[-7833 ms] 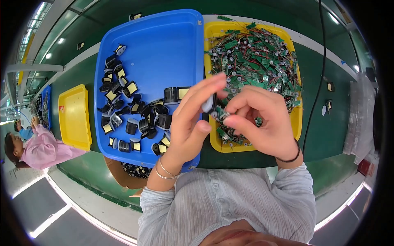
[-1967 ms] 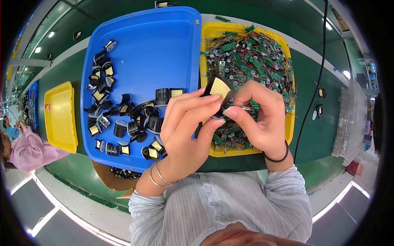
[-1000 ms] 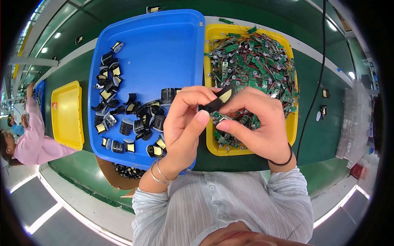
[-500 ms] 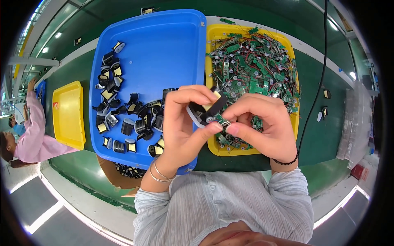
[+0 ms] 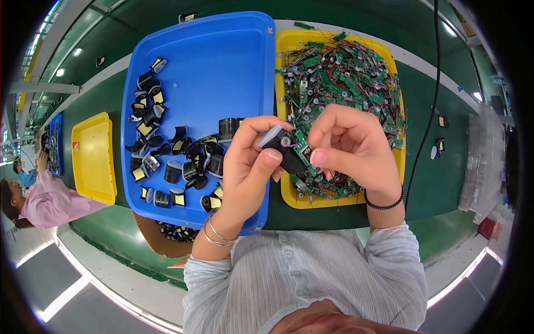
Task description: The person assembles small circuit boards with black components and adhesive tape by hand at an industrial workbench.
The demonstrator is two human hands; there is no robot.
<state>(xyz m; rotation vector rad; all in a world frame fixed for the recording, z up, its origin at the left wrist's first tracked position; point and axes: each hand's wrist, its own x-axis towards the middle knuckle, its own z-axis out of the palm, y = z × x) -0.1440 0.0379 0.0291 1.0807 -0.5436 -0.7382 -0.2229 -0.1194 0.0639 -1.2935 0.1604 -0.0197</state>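
Both hands are raised close together above the seam between the two trays, working on one small assembly. The left hand [image 5: 247, 164] grips a small black housing [image 5: 285, 155] between thumb and fingers, its pale cap turned up and to the left; the right hand [image 5: 356, 147] pinches a little green circuit board [image 5: 303, 149] against the housing's right side, with thin red and blue wires showing at the joint. Half a second ago the board sat lower and a bit apart from the black part, and two seconds ago the left hand showed a yellow-faced piece turned up; now the board lies flush against the housing, so the fitting looks close to done, though whether it is fully seated is hard to tell at this size. Under the left hand, the blue tray [image 5: 222, 61] holds a scatter of black and yellow housings [image 5: 167, 156] along its left and lower parts. Under the right hand, the yellow tray [image 5: 286, 195] is heaped with green boards and wires [image 5: 345, 72]. A second yellow tray [image 5: 92, 156] lies further left on the green table [image 5: 434, 183], and a person in pink [image 5: 47, 200] works at the far left edge.
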